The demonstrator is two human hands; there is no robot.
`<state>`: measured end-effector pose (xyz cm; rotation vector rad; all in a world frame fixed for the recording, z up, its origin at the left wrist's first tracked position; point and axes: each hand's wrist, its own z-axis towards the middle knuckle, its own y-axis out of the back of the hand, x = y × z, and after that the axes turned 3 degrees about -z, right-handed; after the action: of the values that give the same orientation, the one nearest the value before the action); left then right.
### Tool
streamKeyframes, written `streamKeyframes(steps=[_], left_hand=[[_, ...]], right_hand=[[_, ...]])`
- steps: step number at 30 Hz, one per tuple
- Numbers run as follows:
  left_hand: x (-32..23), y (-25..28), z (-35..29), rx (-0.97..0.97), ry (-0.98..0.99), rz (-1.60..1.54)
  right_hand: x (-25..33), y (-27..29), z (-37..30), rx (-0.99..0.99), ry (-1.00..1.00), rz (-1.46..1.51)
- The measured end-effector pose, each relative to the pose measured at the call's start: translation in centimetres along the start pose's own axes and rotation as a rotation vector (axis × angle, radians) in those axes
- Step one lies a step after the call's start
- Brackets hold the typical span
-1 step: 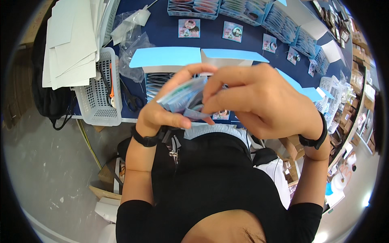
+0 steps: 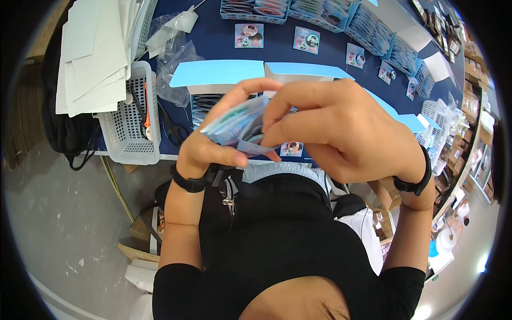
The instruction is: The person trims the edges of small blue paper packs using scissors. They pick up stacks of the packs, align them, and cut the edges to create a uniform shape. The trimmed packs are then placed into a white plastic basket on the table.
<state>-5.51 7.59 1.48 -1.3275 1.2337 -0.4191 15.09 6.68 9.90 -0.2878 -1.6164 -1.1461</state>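
Note:
A small stack of flat, pale blue packets [image 2: 229, 128] sits in my left hand [image 2: 205, 152], its thumb along the near side and its fingers curled round the far side. The packets look like clear sleeves with printed cards inside. My right hand [image 2: 346, 128] is closed in a pinch at the right edge of the front packet; its fingertips partly hide that edge. Just beyond my hands stands a box with its light blue lid flap [image 2: 218, 73] raised. Rows of similar packets [image 2: 205, 109] fill it, partly hidden by my left hand.
Single badge cards [image 2: 249, 36] lie in a row on the dark blue table [image 2: 213, 40], before several filled boxes [image 2: 314, 16]. To the left are a white plastic basket [image 2: 130, 144], black scissors [image 2: 173, 130], crumpled clear bags [image 2: 173, 69] and stacked white card sheets [image 2: 96, 69].
The packets and both hands have shifted slightly left. The packets spread a little more at their upper edges, and my right fingertips have moved slightly along the front packet.

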Motion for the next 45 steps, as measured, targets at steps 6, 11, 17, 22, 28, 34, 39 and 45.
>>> streamKeyframes(steps=[6, 11, 17, 22, 28, 34, 39, 45], left_hand=[[0.4, -0.8, -1.7, -0.153, -0.11, 0.051], [2.7, -0.3, -3.8, -0.152, -0.142, 0.146], [8.2, 0.2, -8.3, -0.356, -0.112, 0.235], [12.2, 0.9, -15.6, -0.535, -0.357, 0.058], [14.0, -0.5, -21.2, -0.608, -0.564, 0.036], [14.0, -0.2, -22.0, -0.564, -0.569, 0.017], [10.6, -0.4, -19.7, -0.379, -0.485, 0.13], [7.4, -0.9, -17.7, -0.197, -0.446, 0.209]], right_hand=[[0.2, -2.5, -0.3, -0.098, 0.054, -0.045], [0.9, -4.6, -2.3, -0.164, -0.006, -0.109], [-0.9, -7.9, -6.8, -0.091, 0.035, -0.207], [-3.7, -11.8, -8.4, -0.223, -0.083, -0.164], [-8.7, -19.4, -3.9, -0.202, 0.08, -0.641], [-10.3, -22.6, -2.4, -0.208, -0.066, -0.863], [-9.9, -22.2, -2.0, -0.242, -0.157, -0.836], [-9.8, -22.4, -2.4, -0.276, -0.091, -0.819]])
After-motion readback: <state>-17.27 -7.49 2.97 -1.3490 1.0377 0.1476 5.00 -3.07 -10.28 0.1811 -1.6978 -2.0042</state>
